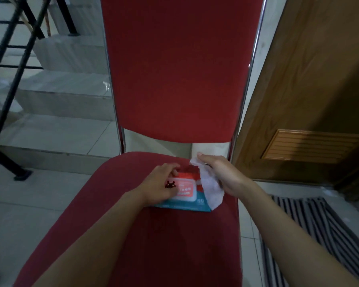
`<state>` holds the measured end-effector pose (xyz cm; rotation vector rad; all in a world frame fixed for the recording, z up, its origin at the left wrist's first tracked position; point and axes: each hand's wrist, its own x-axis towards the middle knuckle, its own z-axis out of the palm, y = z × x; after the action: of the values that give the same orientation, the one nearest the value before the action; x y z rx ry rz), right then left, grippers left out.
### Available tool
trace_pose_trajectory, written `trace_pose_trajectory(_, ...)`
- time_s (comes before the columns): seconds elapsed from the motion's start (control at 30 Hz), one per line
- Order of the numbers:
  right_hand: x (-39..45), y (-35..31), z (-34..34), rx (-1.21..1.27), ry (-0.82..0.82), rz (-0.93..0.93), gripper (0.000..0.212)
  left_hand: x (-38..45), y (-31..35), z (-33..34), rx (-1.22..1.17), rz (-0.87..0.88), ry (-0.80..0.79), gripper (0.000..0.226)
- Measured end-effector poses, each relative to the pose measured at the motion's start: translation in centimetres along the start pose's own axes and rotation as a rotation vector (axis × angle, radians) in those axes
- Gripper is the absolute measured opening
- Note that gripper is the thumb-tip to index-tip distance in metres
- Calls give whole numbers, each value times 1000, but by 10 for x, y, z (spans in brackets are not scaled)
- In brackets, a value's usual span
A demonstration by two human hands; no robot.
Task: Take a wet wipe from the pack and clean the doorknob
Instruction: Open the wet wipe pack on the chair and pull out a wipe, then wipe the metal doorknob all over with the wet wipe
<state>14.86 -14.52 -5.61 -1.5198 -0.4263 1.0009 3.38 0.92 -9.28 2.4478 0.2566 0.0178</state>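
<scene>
A pack of wet wipes (192,195), teal with a red and white lid, lies on the seat of a red chair (174,235). My left hand (161,183) presses down on the pack's left side, fingers over the lid. My right hand (218,172) pinches a white wet wipe (210,186), which hangs from its fingers just right of the pack. A small dark red ornament sits on a finger of my left hand. The doorknob is out of view.
A brown wooden door (311,90) with a louvred vent stands at the right. A striped mat (319,235) lies on the tiled floor before it. White stairs (60,100) with a black railing (13,79) rise at the left behind the chair.
</scene>
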Motion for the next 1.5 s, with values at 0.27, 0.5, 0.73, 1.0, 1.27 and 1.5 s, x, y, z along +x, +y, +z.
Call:
trace_pose_trajectory(0.27,-67,-110,-26,185,88,-21,46,14,152,-66,-668,-148,-73,9)
trace_pose_trajectory(0.5,-154,-259,-76,-92,322,-295,52,52,290,-151,-609,-47,-148,37)
trace_pose_trajectory(0.73,-253,-385,-139,-346,463,-530,51,87,433,-223,-590,14,-149,12)
trace_pose_trajectory(1.0,-323,-419,-190,-653,453,-625,21,125,536,-237,-834,-25,-68,15)
trace_pose_trajectory(1.27,-309,-437,-251,-375,844,-509,36,161,591,-239,-792,147,-193,20)
trace_pose_trajectory(1.5,-277,-456,-323,216,365,-520,32,236,636,-224,-772,123,-181,20)
